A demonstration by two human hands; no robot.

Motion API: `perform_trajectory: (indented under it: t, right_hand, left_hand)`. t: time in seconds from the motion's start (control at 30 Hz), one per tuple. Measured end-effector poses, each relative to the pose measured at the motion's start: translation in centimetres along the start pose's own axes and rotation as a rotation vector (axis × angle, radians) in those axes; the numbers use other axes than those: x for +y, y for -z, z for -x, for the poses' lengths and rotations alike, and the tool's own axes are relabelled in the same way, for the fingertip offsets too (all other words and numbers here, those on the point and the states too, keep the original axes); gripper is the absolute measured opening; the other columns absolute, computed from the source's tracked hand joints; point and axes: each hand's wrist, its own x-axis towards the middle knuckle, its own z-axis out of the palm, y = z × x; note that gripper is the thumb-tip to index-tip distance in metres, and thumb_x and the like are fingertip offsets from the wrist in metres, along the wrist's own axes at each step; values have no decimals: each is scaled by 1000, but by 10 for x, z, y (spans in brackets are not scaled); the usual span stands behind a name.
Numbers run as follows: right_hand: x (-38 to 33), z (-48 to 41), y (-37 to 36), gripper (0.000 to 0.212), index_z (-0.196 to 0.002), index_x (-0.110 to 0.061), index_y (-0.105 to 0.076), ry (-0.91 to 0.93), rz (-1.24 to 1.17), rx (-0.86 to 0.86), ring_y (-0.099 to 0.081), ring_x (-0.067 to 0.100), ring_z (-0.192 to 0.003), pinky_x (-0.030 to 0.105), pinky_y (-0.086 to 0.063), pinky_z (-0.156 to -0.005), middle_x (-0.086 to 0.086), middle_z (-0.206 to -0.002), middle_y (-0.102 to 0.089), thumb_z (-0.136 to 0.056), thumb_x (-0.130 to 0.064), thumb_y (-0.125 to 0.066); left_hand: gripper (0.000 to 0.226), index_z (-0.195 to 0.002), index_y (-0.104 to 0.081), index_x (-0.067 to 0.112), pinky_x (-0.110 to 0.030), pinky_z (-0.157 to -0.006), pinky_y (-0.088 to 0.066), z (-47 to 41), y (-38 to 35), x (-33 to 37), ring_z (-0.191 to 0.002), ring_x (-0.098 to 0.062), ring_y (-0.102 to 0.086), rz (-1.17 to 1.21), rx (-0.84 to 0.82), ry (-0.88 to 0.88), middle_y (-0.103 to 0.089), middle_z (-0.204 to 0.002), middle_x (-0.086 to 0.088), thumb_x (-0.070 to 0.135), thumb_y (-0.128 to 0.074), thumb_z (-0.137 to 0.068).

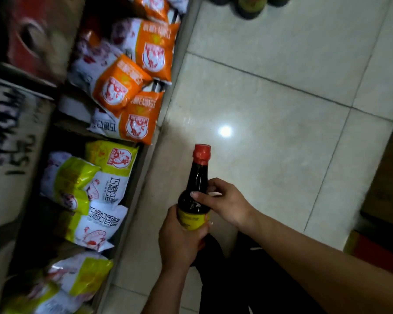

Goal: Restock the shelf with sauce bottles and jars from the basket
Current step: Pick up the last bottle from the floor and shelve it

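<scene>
Sauce bottle (194,196) sits upright over the floor just right of the shelf (132,200), left hand (179,241) wrapped round its label, right hand (227,206) pinching the shoulder; looks full, heavy, rigid, possibly slick glass, so grip the body, not the cap.

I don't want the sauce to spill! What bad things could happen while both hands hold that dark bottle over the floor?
1. The bottle hangs over hard floor tiles; if it slips, it could break or spill.
2. The right hand touches the shoulder only with its fingers, so the left hand on the label probably carries the weight.
3. The picture is blurred, so the head is likely moving quickly; the bottle might bump the shelf edge.
</scene>
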Motion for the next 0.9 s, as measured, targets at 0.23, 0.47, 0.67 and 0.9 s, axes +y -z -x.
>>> perform_trajectory:
  t: [0.23, 0.47, 0.67, 0.9]
  right_hand:
    - [-78, 100, 36, 37, -98, -16, -64, 77, -58, 33, -67, 20, -89, 36, -55, -83, 0, -103, -65, -68, -33, -79]
    - [-154, 200, 58, 23, -88, -14, -63, 187, -130, 80, -67, 21, -79, 32, -54, -76, 5, -98, -66, -70, -15, -79]
    - [-211, 292, 64, 20, -86, -14, -61, 269, -73, 94, -64, 9, -68, 17, -51, -65, -1, -90, -64, -73, -12, -76]
    - [-256, 389, 54, 26, -95, -10, -62, 324, -62, 159, -65, 12, -72, 19, -51, -64, -3, -90, -66, -73, -15, -76]
  left_hand:
    - [48, -88, -52, 39, -16, -57, -43, 80, 32, 75, -75, 0, -59, 46, -6, -83, -65, -82, 15, 34, -84, -53]
    - [52, -87, -49, 45, -6, -57, -39, 153, 78, 147, -76, 7, -58, 77, 15, -213, -63, -81, 22, 34, -84, -50]
    - [49, -85, -49, 43, -4, -57, -38, 222, 121, 196, -75, 0, -57, 114, 7, -251, -62, -80, 21, 32, -84, -51]
    - [58, -96, -52, 34, -6, -58, -35, 301, 167, 235, -78, -8, -55, 128, 38, -318, -59, -84, 16, 35, -86, -49]
